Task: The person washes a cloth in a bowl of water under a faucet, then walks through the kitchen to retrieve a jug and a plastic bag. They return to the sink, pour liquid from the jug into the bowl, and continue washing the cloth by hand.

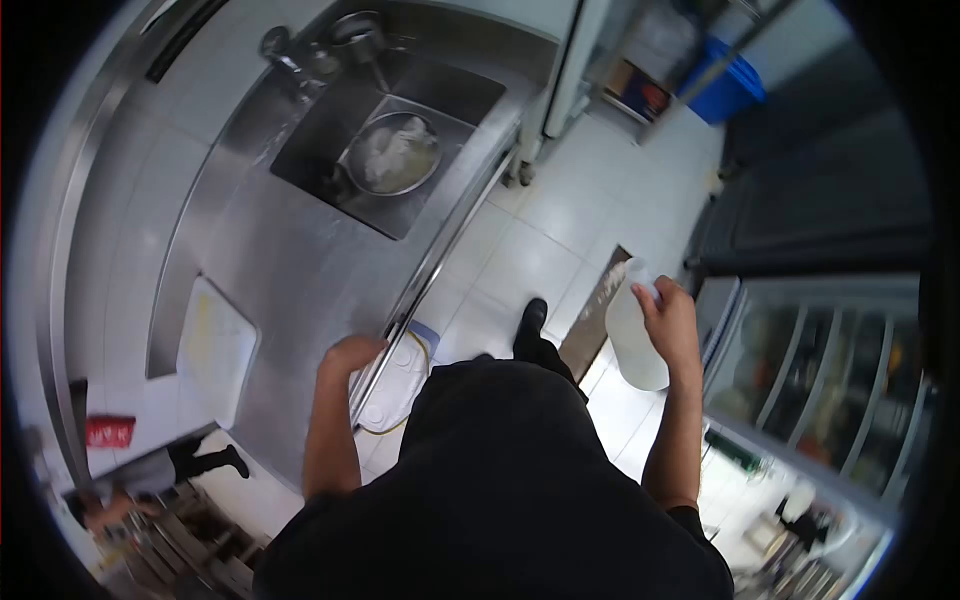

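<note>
My right hand (668, 308) is closed on the handle of a whitish, translucent plastic jug (630, 345), which hangs at my side above the floor. Over the front edge of the steel counter (325, 265), my left hand (352, 355) is loosely curled, with nothing showing in it. A round metal bowl (437, 165) with pale, whitish contents stands in the sink (300, 165), ahead and to the left. The tap (285, 60) rises behind the sink.
A white cutting board (217, 350) lies on the counter at left. A lidded white container (395, 385) sits below the counter edge. Glass-topped refrigerated cabinet (820, 370) stands at right. A blue bin (725, 85) is at the back. Another person (150, 490) shows at lower left.
</note>
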Tool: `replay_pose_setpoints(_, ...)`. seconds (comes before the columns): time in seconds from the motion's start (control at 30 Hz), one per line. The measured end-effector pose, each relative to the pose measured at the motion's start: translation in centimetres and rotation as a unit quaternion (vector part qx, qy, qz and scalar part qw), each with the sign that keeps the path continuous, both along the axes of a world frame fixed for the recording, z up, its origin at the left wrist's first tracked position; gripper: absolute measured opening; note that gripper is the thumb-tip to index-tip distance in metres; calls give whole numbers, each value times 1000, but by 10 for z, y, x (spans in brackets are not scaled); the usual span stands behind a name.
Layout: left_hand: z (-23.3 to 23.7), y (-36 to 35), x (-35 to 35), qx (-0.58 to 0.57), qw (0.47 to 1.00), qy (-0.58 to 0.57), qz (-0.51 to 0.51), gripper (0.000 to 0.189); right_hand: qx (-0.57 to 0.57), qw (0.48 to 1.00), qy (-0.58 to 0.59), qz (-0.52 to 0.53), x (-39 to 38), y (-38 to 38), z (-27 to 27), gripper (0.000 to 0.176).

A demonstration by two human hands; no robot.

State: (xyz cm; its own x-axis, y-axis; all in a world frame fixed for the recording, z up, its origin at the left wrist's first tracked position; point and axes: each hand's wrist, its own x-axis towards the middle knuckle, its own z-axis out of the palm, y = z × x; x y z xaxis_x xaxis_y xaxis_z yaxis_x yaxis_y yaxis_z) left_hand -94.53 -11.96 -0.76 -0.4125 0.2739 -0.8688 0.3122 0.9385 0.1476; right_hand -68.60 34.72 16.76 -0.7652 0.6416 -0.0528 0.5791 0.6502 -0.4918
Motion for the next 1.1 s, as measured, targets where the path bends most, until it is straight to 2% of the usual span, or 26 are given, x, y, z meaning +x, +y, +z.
replay_pose_setpoints(0.17, 43, 35, 59, 22, 986, -40, 159, 60, -26, 993, 44, 108, -116, 68, 12, 41)
replay_pose_setpoints(0.27, 62, 58, 64, 121, 911, -52, 391, 50, -21, 984, 79, 158, -174, 96, 17, 41)
replay_pose_setpoints(0.37, 42, 72, 23, 261, 844, 18, 468, 50, -53, 980, 108, 156, -221, 106, 30, 41)
replay_pose_setpoints(0.43, 33, 86, -35, 384, 758, 47, 525, 48, -63, 978, 116, 159, -251, 112, 38, 42)
replay_pose_setpoints(0.53, 42, 125, -159, 468, 681, 77, 558, 39, -64, 977, 125, 161, -289, 120, 39, 42)
replay_pose_setpoints(0.63, 4, 146, -302, 513, 606, 51, 605, 37, -66, 987, 60, 135, -318, 116, 50, 40)
replay_pose_setpoints(0.7, -17, 161, -393, 507, 584, 78, 629, 37, -131, 986, 45, 95, -334, 114, 49, 39)
replay_pose_setpoints(0.77, -41, 175, -476, 489, 609, 168, 601, 33, -181, 982, 28, 51, -349, 110, 54, 38)
replay_pose_setpoints(0.93, -81, 204, -617, 453, 599, 67, 657, 14, -250, 966, 39, -48, -367, 113, 59, 35)
replay_pose_setpoints(1.03, -105, 201, -661, 468, 531, -104, 698, 11, -255, 964, 40, -63, -374, 118, 55, 36)
replay_pose_setpoints(1.1, -110, 195, -665, 521, 484, -108, 695, 10, -228, 971, 33, -65, -381, 119, 52, 36)
